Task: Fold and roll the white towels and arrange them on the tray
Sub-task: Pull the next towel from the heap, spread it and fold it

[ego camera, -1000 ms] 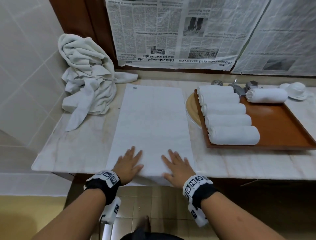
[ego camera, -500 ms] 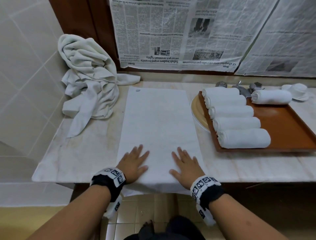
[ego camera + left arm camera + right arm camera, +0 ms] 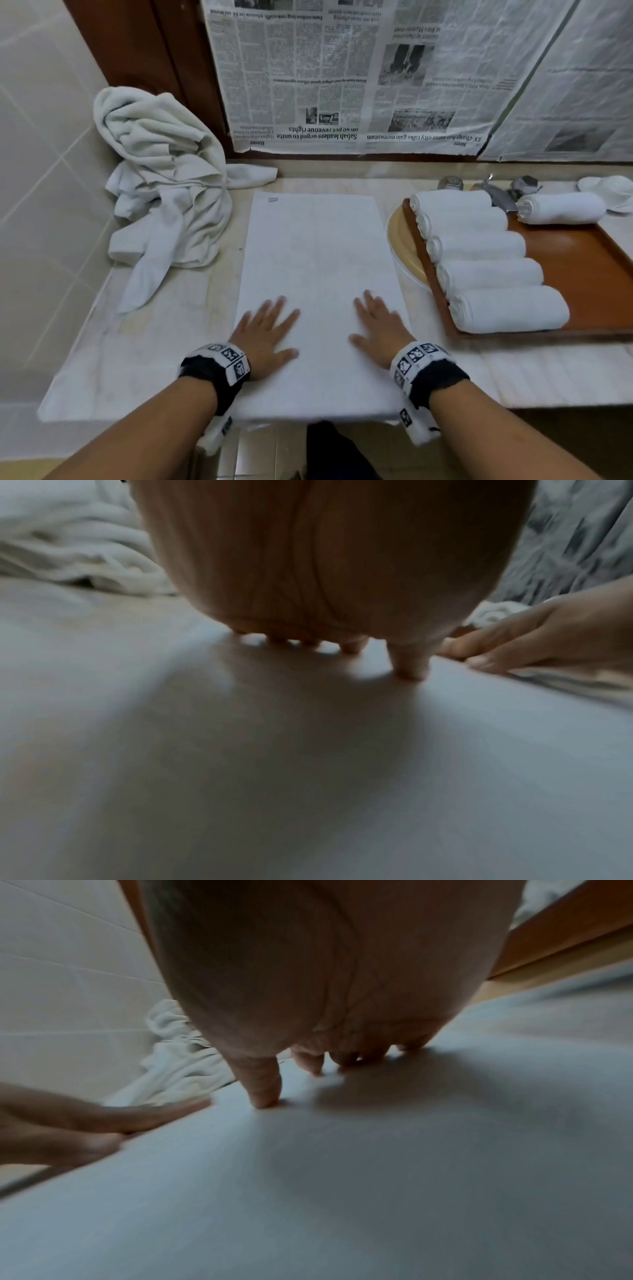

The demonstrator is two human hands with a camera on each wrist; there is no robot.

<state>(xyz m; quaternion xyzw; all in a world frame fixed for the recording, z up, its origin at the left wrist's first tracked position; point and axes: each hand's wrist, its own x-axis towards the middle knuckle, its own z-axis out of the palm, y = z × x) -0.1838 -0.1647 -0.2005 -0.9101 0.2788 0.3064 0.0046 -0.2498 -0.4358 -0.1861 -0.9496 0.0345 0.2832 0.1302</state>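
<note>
A white towel [image 3: 315, 267] lies folded into a long flat strip on the counter, its near end hanging over the front edge. My left hand [image 3: 269, 329] rests flat on its near left part, fingers spread. My right hand [image 3: 378, 327] lies flat on the near right part in the same way. Both wrist views show straight fingers pressing the cloth [image 3: 308, 750] [image 3: 377, 1150]. To the right, a brown tray [image 3: 589, 274] holds several rolled white towels [image 3: 507, 308] in a column, plus one roll [image 3: 561, 207] at its far edge.
A heap of loose white towels [image 3: 168, 192] sits at the back left against the tiled wall. A beige plate [image 3: 406, 243] lies under the tray's left edge. Metal tap fittings [image 3: 493, 192] and a white dish [image 3: 613, 190] stand behind the tray. Newspaper [image 3: 359, 68] covers the back wall.
Both hands have slid a little forward along the towel, away from the counter's front edge, staying flat. The head view has shifted closer.
</note>
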